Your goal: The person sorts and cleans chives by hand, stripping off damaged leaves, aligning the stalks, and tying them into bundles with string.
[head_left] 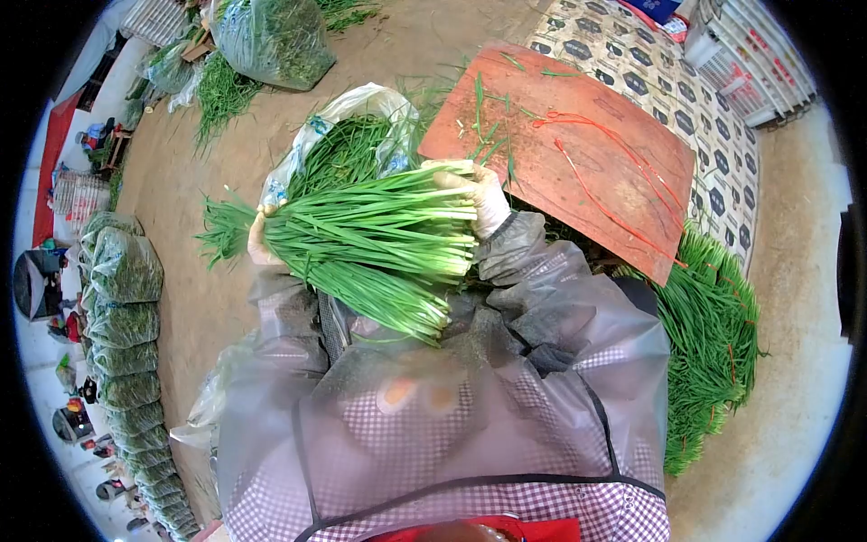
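Observation:
A large bunch of long green leafy stalks [370,230] lies crosswise in front of my body, pale cut ends to the right and leaf tips to the left. My left hand [262,239] is wrapped round the bunch near its leafy end. At the pale ends, my right hand [483,197] grips the upper part of the same bunch. Both hands look gloved. Just beyond the bunch, an open plastic bag [397,113] holds more loose greens [343,155].
A reddish board [578,154] with orange ties [623,149] and leaf scraps lies at upper right. Stacked greens [709,334] stand at my right. Filled bags [126,325] line the left, and a big bag [275,41] sits at the top.

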A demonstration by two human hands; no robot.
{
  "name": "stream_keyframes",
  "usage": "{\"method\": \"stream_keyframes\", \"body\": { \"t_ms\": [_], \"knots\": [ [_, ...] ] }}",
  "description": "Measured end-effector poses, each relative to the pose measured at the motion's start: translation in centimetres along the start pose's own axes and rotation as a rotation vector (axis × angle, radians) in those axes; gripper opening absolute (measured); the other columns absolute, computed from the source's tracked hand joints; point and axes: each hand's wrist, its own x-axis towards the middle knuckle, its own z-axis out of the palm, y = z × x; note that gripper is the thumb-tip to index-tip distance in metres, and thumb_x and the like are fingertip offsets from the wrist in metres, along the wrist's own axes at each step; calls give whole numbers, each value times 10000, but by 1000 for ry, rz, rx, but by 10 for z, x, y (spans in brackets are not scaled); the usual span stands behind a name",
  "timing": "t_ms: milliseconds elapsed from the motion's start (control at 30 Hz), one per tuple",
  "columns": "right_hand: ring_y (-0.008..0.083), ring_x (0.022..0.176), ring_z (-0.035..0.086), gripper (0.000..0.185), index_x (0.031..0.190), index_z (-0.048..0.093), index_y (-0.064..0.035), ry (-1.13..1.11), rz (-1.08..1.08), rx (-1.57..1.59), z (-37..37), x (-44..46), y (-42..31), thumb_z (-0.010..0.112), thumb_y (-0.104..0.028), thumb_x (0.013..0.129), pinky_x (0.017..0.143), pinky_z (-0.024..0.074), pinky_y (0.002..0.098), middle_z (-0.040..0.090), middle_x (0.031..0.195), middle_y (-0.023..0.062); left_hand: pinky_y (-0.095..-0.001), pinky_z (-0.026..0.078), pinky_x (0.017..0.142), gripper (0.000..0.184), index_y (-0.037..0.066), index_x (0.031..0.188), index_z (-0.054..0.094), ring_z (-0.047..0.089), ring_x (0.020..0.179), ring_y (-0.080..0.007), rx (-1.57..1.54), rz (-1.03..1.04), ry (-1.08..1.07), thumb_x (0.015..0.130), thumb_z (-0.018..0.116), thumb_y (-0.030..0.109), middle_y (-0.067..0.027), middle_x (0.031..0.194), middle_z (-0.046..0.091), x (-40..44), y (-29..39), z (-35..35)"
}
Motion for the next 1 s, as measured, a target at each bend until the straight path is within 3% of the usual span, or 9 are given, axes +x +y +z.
{"method": "stream_keyframes", "body": {
  "t_ms": [467, 533, 600, 700, 733, 833, 867, 933, 1000],
  "knots": [
    [140, 814, 604, 163, 918, 649, 16, 164, -377, -220, -16, 11, 0, 658, -3, 756, 765, 481, 279, 643, 904, 64, -484, 465, 928, 152, 87, 972, 611, 577, 1032, -274, 2, 4, 116, 906, 530, 198, -80, 1006, 632, -3, 2, 4],
    [153, 820, 589, 105, 866, 649, -7, 231, -437, -160, -26, 8, -7, 631, -81, 794, 798, 466, 300, 623, 895, 63, -458, 452, 954, 166, 75, 992, 627, 582, 1033, -261, 27, 13, 50, 902, 538, 183, -75, 1012, 646, -6, 1, 5],
    [177, 842, 587, 94, 881, 634, -26, 255, -448, 220, -62, 13, -7, 606, -91, 820, 790, 464, 325, 619, 924, 78, -433, 439, 980, 183, 63, 1012, 643, 587, 1033, -248, 50, 22, -18, 897, 545, 168, -71, 1019, 659, -9, 2, 8],
    [152, 738, 550, 94, 915, 601, -36, 367, -312, 416, -98, -23, -29, 553, -103, 869, 685, 454, 317, 619, 938, 85, -433, 423, 989, 202, 46, 1022, 628, 570, 1053, -253, 20, -9, 4, 905, 522, 174, -86, 1040, 642, -8, 8, -7],
    [128, 676, 538, 148, 920, 610, -29, -138, -152, 563, -136, -28, -30, 555, -162, 884, 607, 430, 286, 634, 911, 77, -433, 423, 989, 202, 46, 1022, 628, 570, 1053, -253, 19, -8, 7, 905, 522, 174, -86, 1040, 642, -8, 8, -4],
    [119, 781, 602, 327, 1067, 625, 14, 148, 168, -943, -98, -49, -49, 595, -267, 902, 700, 489, 289, 659, 899, 91, -460, 459, 929, 146, 90, 946, 604, 580, 1015, -266, 119, 15, 93, 903, 540, 214, -97, 1021, 634, -11, 8, 3],
    [118, 827, 593, 363, 1105, 613, 27, 134, -72, -1490, -105, -46, -43, 636, -263, 887, 780, 482, 276, 655, 932, 75, -460, 459, 929, 146, 90, 946, 604, 580, 1015, -266, 119, 13, 94, 903, 540, 214, -97, 1021, 634, -9, 10, -2],
    [115, 865, 587, 391, 1105, 614, 22, 178, 15, -933, -55, -40, -59, 673, -276, 857, 794, 470, 266, 659, 951, 67, -459, 461, 921, 145, 89, 948, 601, 582, 1009, -267, 81, -33, 85, 902, 541, 213, -98, 1013, 635, -6, 14, -11],
    [121, 878, 604, 396, 1078, 638, 7, 75, -193, -849, -23, -24, -61, 693, -299, 833, 782, 478, 288, 676, 959, 74, -460, 461, 922, 144, 89, 952, 601, 581, 1011, -268, 66, -21, 89, 902, 540, 210, -99, 1016, 634, -2, 13, -18]
  ]
}}
